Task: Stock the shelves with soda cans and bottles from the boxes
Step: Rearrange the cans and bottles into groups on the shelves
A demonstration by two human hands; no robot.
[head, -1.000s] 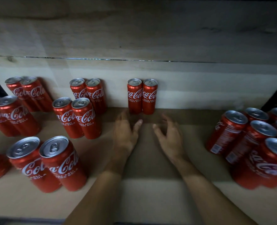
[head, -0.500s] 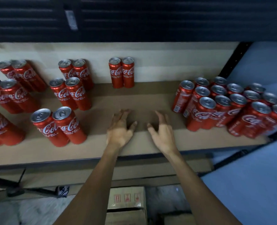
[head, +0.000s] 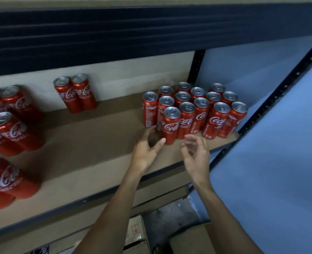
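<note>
- Red cans point(head: 202, 114) stand upright in a tight cluster at the right end of the shelf point(head: 96, 143); they touch one another in rows, silver tops up; the rearmost sit near the back panel, the foremost near the front edge
- front can point(head: 171, 125) stands at the cluster's near left corner, logo toward the camera; it touches its neighbours behind and to the right
- left hand point(head: 145, 150) hovers low over the shelf just left of front can; fingers spread and relaxed, clasping nothing; thumb tip lies against or just beside the base of front can, which of the two I cannot tell; fingertips reach toward the foot of the cluster's leftmost can
- right hand point(head: 195, 154) sits just before the cluster, right of front can; fingers loosely curled and blurred, apart from the thumb, with nothing in them
- pair point(head: 75, 94) of cans stands side by side, touching, against the back panel, well apart from the cluster
- left cans point(head: 10, 132) stand in twos along the left part of the shelf, front to back; some are cut by the frame edge
- post point(head: 197, 70), dark and perforated, rises behind the cluster; blue wall point(head: 270, 143) lies to its right
- box point(head: 136, 231) of cardboard sits on the floor below the shelf, between the forearms
</note>
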